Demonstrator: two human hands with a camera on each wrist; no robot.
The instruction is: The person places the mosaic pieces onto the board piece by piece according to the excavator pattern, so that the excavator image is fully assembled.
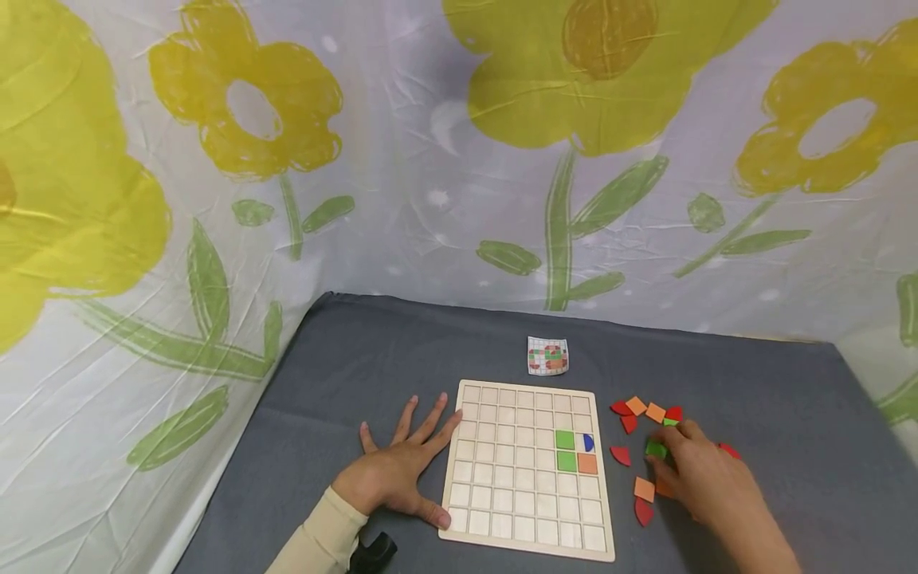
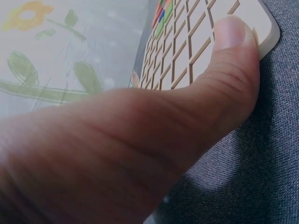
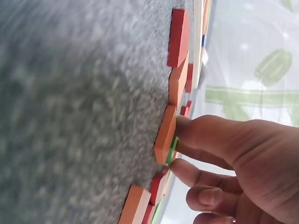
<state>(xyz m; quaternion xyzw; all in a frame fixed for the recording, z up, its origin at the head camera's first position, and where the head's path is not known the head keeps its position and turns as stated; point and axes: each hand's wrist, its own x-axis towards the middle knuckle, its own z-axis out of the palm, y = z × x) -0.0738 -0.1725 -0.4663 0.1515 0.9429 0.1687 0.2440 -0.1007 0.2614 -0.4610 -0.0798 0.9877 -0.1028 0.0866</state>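
My left hand (image 1: pixel 398 472) lies with fingers spread at the left side of the wooden grid board (image 1: pixel 504 480); its thumb rests on the board's near left corner, as the left wrist view shows. On the board sit two green squares (image 1: pixel 566 461), an orange square (image 1: pixel 587 463) and a blue half-round piece (image 1: pixel 589 442). To the right of the board, my right hand (image 1: pixel 710 482) pinches a green piece (image 1: pixel 656 450) between thumb and fingers, low over the cloth. In the right wrist view, an orange piece (image 3: pixel 165 135) partly hides the green one (image 3: pixel 172 150).
Several loose red and orange pieces, such as a red one (image 1: pixel 620 455) and an orange one (image 1: pixel 644 489), lie around my right hand. A small patterned card (image 1: pixel 548 356) lies behind the board. A black object (image 1: pixel 373 553) is beside my left sleeve.
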